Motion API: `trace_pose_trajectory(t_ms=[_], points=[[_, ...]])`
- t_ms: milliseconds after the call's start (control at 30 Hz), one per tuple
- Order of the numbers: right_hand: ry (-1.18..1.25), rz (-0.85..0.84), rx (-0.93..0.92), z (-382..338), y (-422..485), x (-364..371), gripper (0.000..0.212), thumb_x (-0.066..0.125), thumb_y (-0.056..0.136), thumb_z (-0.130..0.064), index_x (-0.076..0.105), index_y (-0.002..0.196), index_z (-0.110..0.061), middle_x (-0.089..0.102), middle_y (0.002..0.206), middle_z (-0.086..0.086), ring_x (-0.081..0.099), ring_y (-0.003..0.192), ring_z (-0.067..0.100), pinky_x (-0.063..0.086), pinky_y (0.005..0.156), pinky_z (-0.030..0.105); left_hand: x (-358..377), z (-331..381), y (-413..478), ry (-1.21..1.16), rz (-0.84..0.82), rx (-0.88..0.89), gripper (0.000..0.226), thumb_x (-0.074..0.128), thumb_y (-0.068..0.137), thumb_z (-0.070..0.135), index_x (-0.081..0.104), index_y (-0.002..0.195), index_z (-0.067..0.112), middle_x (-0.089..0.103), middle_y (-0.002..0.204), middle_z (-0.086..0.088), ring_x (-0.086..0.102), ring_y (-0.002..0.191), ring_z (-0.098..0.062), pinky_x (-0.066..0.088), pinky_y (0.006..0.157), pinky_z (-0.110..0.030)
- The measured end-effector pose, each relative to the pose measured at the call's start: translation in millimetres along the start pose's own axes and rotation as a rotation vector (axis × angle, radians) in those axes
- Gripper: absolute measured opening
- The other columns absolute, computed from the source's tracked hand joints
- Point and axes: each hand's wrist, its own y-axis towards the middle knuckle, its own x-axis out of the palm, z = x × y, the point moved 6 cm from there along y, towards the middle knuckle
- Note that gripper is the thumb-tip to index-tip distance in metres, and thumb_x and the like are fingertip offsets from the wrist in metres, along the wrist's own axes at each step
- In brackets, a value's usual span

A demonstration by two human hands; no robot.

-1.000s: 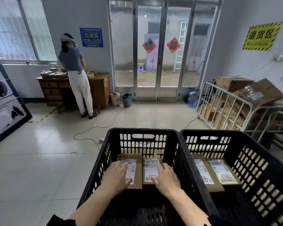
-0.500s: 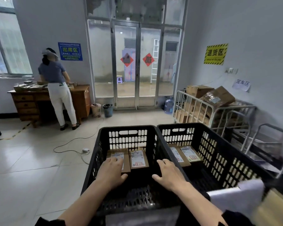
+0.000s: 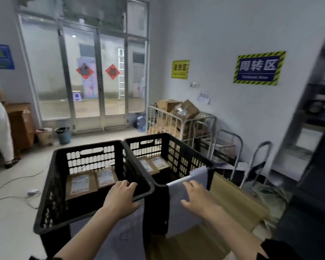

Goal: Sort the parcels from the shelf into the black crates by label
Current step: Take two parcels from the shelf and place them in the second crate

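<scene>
The left crate stands open-topped, its near half bare inside, while two parcels take up its far end. Touching its right wall is the second crate, with a white sheet draped over the near rim. To its left the floor lies open but for a cable. Further right, flat cardboard and a cage cart crowd the wall.

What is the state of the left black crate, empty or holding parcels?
Not empty. In the left crate a left parcel and a right parcel lie flat side by side, labels up.
</scene>
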Motion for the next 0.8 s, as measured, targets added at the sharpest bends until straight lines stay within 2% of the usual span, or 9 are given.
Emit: trace_pose_trajectory(t_ms=[267, 433, 567, 800], points=[[0.038, 0.053, 0.298, 122, -87, -38, 0.061, 0.051, 0.088, -0.036, 0.029, 0.143, -0.02, 0.029, 0.15, 0.008, 0.038, 0.131, 0.028, 0.039, 0.103, 0.039, 3, 146, 9, 0.056, -0.016, 0.237, 0.057, 0.055, 0.084, 0.043, 0.04, 0.134, 0.021, 0.046, 0.133, -0.004, 0.038, 0.127, -0.023, 0.036, 0.103, -0.032], [0.001, 0.128, 0.412, 202, -161, -74, 0.053, 0.051, 0.089, -0.036, 0.036, 0.137, -0.019, 0.039, 0.14, 0.006, 0.043, 0.125, 0.026, 0.042, 0.097, 0.036, 5, 257, 9, 0.048, -0.008, 0.404, 0.057, 0.056, 0.085, 0.042, 0.039, 0.135, 0.022, 0.046, 0.134, -0.004, 0.039, 0.127, -0.023, 0.037, 0.103, -0.033], [0.007, 0.17, 0.503, 269, -225, -101, 0.052, 0.047, 0.092, -0.032, 0.032, 0.139, -0.017, 0.036, 0.143, 0.006, 0.038, 0.129, 0.026, 0.039, 0.101, 0.036, 9, 354, -3, -0.004, -0.018, 0.506, 0.066, 0.057, 0.085, 0.045, 0.031, 0.143, 0.024, 0.041, 0.141, -0.002, 0.035, 0.132, -0.022, 0.034, 0.106, -0.032], [0.014, 0.254, 0.604, 366, -320, -144, 0.055, 0.047, 0.093, -0.031, 0.027, 0.143, -0.018, 0.036, 0.143, 0.003, 0.037, 0.13, 0.021, 0.04, 0.101, 0.033, 9, 496, -29, -0.048, -0.014, 0.617, 0.057, 0.057, 0.084, 0.042, 0.039, 0.134, 0.023, 0.042, 0.138, -0.002, 0.034, 0.132, -0.024, 0.035, 0.104, -0.032]])
